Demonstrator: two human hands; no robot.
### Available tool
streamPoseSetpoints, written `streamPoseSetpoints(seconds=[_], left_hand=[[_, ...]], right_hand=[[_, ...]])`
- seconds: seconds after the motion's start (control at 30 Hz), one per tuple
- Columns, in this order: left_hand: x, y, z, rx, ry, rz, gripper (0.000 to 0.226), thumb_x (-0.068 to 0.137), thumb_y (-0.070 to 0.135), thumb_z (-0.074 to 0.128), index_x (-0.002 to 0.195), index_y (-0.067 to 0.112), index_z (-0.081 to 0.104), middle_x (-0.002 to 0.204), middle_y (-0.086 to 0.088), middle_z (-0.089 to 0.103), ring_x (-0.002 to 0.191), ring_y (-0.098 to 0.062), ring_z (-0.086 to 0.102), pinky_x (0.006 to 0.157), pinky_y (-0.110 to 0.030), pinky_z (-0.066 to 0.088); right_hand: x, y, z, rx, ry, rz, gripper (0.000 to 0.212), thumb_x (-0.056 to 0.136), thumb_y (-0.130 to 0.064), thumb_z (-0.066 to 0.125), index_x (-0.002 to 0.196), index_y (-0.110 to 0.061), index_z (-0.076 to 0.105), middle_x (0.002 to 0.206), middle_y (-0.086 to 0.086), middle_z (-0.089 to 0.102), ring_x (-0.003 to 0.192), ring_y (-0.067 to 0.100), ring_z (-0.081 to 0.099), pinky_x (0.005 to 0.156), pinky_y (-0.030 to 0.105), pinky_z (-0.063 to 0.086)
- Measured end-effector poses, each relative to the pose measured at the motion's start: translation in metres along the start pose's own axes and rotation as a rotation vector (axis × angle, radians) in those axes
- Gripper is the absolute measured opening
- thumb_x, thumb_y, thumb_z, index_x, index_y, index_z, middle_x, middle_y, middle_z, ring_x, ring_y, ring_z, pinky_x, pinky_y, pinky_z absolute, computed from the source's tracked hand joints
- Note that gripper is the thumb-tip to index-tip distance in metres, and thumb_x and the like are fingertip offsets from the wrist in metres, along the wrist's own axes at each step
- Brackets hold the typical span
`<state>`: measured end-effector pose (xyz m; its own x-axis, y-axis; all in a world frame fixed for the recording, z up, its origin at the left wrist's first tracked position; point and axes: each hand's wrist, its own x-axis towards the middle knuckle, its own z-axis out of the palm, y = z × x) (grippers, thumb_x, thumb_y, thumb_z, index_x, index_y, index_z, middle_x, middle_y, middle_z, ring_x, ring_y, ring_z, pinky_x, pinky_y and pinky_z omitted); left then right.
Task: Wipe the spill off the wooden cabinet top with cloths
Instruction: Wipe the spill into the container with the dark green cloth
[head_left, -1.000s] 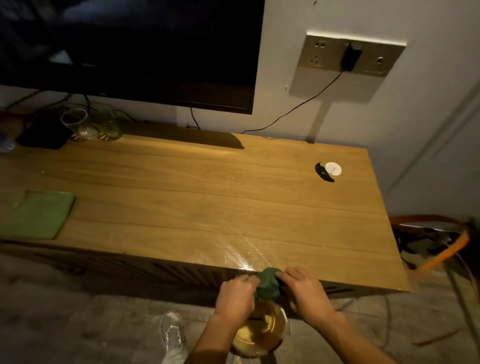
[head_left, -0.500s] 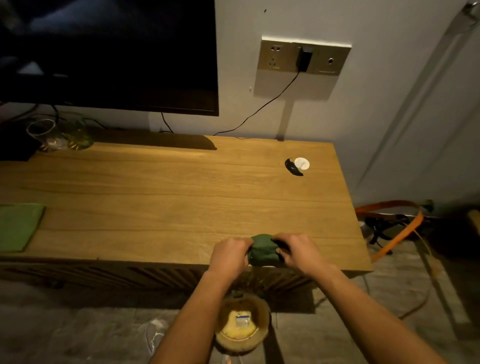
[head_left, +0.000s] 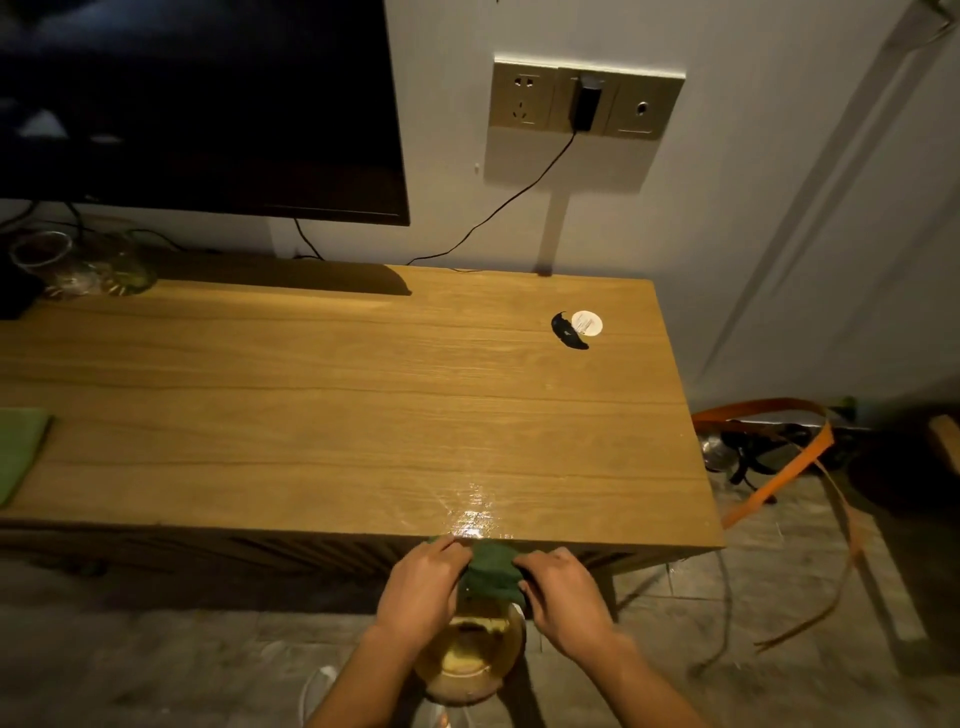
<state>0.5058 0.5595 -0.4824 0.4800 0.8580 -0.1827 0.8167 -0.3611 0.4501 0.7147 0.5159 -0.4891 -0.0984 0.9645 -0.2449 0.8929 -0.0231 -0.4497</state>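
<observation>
Dark green cloth (head_left: 491, 571) — bunched, soft — in both hands' grip.

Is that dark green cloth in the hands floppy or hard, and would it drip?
The dark green cloth is probably soft and floppy: it is bunched up between the left hand and right hand. It likely drips, since it is held over a bowl of yellowish liquid beside a wet, shiny patch on the cabinet.

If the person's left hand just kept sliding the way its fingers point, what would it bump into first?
The left hand points right, into the bunched dark green cloth it already grips. Just beyond that is the right hand holding the other side, though their relative depth is hard to judge.
</observation>
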Motion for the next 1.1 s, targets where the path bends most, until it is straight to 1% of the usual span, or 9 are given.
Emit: streamPoseSetpoints(seconds=[0.1,0.17,0.3,0.43,0.57,0.8,0.9,1.0,1.1], left_hand=[[-0.031,-0.016,-0.003,0.037,-0.017,-0.074,0.033,0.094,0.025,0.051,0.125,0.033,0.059,0.122,0.011,0.064,0.116,-0.008,0.057,0.109,-0.025,0.035],[-0.046,-0.028,-0.014,0.058,0.007,-0.112,0.035,0.093,0.026,0.049,0.126,0.032,0.060,0.124,0.010,0.065,0.117,-0.009,0.057,0.110,-0.025,0.032],[-0.055,-0.053,-0.060,0.107,0.080,-0.167,0.033,0.090,0.026,0.053,0.121,0.028,0.065,0.115,0.005,0.070,0.110,-0.016,0.062,0.102,-0.029,0.040],[-0.054,-0.088,-0.122,0.149,0.207,-0.238,0.027,0.088,0.027,0.057,0.114,0.030,0.065,0.105,0.003,0.071,0.098,-0.024,0.065,0.076,-0.035,0.049],[-0.056,-0.142,-0.185,0.136,0.290,-0.272,0.029,0.089,0.020,0.059,0.117,0.027,0.065,0.105,-0.003,0.071,0.096,-0.030,0.065,0.074,-0.040,0.052],[-0.062,-0.266,-0.280,0.227,0.406,-0.293,0.032,0.080,0.013,0.073,0.110,0.024,0.069,0.085,-0.002,0.073,0.073,-0.025,0.068,0.058,-0.030,0.047],[-0.060,-0.332,-0.315,0.205,0.397,-0.318,0.031,0.084,0.013,0.068,0.113,0.022,0.069,0.087,-0.005,0.073,0.075,-0.029,0.068,0.059,-0.034,0.051],[-0.056,-0.401,-0.342,0.172,0.416,-0.338,0.029,0.087,0.012,0.063,0.115,0.021,0.069,0.091,-0.007,0.072,0.078,-0.031,0.067,0.059,-0.032,0.044],[-0.047,-0.470,-0.363,0.139,0.378,-0.348,0.029,0.092,0.013,0.057,0.119,0.018,0.067,0.102,-0.009,0.071,0.089,-0.031,0.066,0.068,-0.037,0.052]], right_hand=[[-0.009,-0.030,0.011,0.026,-0.051,-0.019,0.029,0.095,-0.029,0.054,0.122,-0.031,0.062,0.111,-0.011,0.066,0.102,0.010,0.051,0.089,0.024,0.044],[-0.003,-0.050,0.009,0.043,-0.054,-0.053,0.030,0.094,-0.029,0.055,0.123,-0.031,0.062,0.112,-0.010,0.066,0.104,0.010,0.051,0.090,0.024,0.043],[0.028,-0.097,-0.015,0.021,-0.101,-0.165,0.029,0.093,-0.028,0.055,0.122,-0.029,0.063,0.111,-0.003,0.068,0.105,0.017,0.055,0.091,0.030,0.045],[0.078,-0.160,-0.042,-0.015,-0.065,-0.266,0.031,0.091,-0.021,0.057,0.120,-0.024,0.066,0.111,0.002,0.071,0.103,0.026,0.057,0.090,0.035,0.044],[0.129,-0.236,-0.056,-0.073,-0.049,-0.341,0.037,0.087,-0.018,0.062,0.124,-0.023,0.064,0.113,0.004,0.070,0.105,0.026,0.057,0.090,0.033,0.044],[0.217,-0.375,-0.040,-0.115,-0.015,-0.405,0.037,0.091,-0.020,0.064,0.128,-0.022,0.060,0.112,0.006,0.066,0.104,0.022,0.057,0.087,0.035,0.050],[0.261,-0.435,-0.023,-0.129,-0.017,-0.394,0.035,0.093,-0.020,0.062,0.127,-0.022,0.060,0.111,0.006,0.065,0.101,0.022,0.057,0.084,0.035,0.050],[0.307,-0.493,-0.001,-0.143,-0.046,-0.380,0.033,0.093,-0.020,0.060,0.126,-0.023,0.061,0.109,0.007,0.067,0.098,0.024,0.058,0.081,0.035,0.049],[0.353,-0.543,0.027,-0.149,-0.062,-0.345,0.033,0.093,-0.022,0.059,0.126,-0.024,0.060,0.109,0.008,0.065,0.097,0.025,0.058,0.082,0.038,0.052]])
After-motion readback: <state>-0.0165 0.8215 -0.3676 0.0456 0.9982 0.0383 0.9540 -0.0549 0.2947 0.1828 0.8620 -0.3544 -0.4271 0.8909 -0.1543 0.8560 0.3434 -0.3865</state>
